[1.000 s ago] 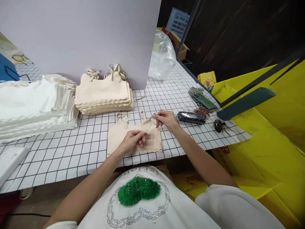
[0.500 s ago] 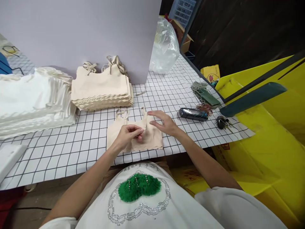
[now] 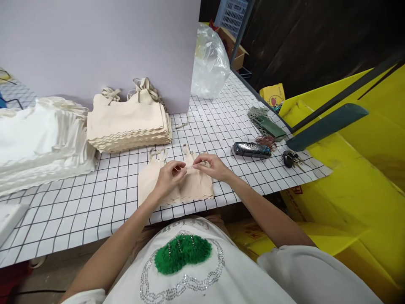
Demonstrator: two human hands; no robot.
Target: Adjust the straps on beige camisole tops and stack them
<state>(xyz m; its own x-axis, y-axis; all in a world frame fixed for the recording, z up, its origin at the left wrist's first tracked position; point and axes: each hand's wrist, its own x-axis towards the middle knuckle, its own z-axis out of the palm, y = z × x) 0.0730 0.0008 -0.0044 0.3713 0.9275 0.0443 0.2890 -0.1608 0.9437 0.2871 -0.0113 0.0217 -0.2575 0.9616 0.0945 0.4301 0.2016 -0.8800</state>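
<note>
A beige camisole top (image 3: 201, 186) lies flat on the checked table in front of me, with its straps pointing away and its wavy hem toward me. My left hand (image 3: 171, 176) is over the middle of the top, its thumb and fingers pinched together near the neckline. From the other side, my right hand (image 3: 214, 167) reaches in with thumb and fingertips also closed, close to the left fingertips. A tiny pale bit shows at the right fingertips. It is too small to name, and what the left fingers pinch is hidden.
Behind the top sits a stack of beige tops (image 3: 126, 120); left of it is a taller white garment stack (image 3: 41, 139). On the right are a patterned case (image 3: 252, 149), a green phone (image 3: 270, 126) and keys (image 3: 291, 159). A clear plastic bag (image 3: 210, 63) stands behind, beside a grey panel (image 3: 101, 46).
My right hand has moved left and its fingers, apart before, have closed near my left fingertips. My left hand stays pinched over the top. The whole view has shifted slightly.
</note>
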